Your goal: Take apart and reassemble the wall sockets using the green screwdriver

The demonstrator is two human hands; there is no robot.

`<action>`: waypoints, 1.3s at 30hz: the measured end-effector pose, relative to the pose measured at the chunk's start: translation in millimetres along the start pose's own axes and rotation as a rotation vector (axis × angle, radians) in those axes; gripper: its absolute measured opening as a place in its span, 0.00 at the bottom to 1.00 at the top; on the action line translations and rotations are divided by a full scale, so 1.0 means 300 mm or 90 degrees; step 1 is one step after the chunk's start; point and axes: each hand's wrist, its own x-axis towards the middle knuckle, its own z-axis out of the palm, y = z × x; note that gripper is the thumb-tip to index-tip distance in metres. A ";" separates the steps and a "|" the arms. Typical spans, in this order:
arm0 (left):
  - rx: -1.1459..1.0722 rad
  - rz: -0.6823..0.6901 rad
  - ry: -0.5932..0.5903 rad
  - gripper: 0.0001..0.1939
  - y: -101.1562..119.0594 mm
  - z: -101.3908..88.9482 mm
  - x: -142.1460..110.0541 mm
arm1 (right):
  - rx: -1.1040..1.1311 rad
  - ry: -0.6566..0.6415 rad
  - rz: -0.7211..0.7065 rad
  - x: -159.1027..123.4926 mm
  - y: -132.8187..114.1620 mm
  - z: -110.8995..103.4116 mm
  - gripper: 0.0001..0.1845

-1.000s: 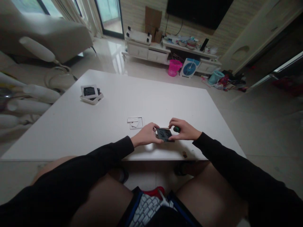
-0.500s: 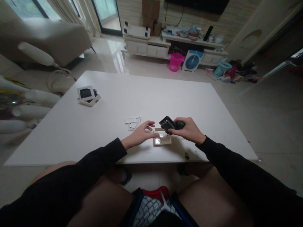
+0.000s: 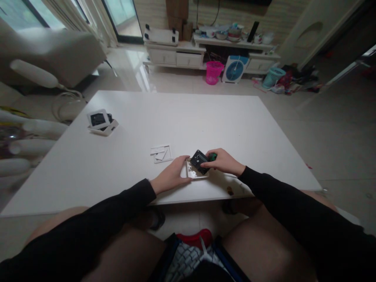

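Observation:
My left hand (image 3: 171, 174) grips the left side of a small white open box (image 3: 199, 177), with the thumb at its near edge and fingers at the far corner. My right hand (image 3: 225, 161) is closed on a black square module (image 3: 200, 162), which is tilted over the box and hides part of its inside. A green object (image 3: 212, 156), perhaps a tool handle, is also held in the right hand, mostly covered by the fingers. Left of the box lies a white frame (image 3: 167, 157) with thin white strips on it.
On the white table (image 3: 176, 117), a pile of white frames and black modules (image 3: 101, 120) sits at the far left. A small yellow-and-dark piece (image 3: 230, 190) lies near the front edge. Beyond stand a pink basket (image 3: 214, 73) and a blue fan (image 3: 235, 69).
My right hand has lowered the black module to the box and turned it flatter. My left hand, open beside the box before, has closed on its left side.

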 end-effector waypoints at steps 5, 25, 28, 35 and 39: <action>0.015 -0.004 -0.004 0.43 -0.006 0.000 0.002 | -0.032 -0.021 0.011 0.023 0.026 0.008 0.16; -0.002 -0.009 -0.015 0.38 0.037 -0.019 0.000 | -0.408 0.091 -0.066 0.134 0.149 -0.083 0.15; 0.001 -0.009 -0.018 0.37 0.035 -0.017 -0.001 | -0.428 0.073 -0.060 0.138 0.154 -0.047 0.12; -0.013 0.009 -0.014 0.37 0.030 -0.016 0.001 | -0.477 0.066 -0.038 0.135 0.162 -0.042 0.06; -0.010 0.007 0.000 0.43 0.015 -0.007 -0.001 | -0.508 0.051 -0.015 0.139 0.152 -0.054 0.07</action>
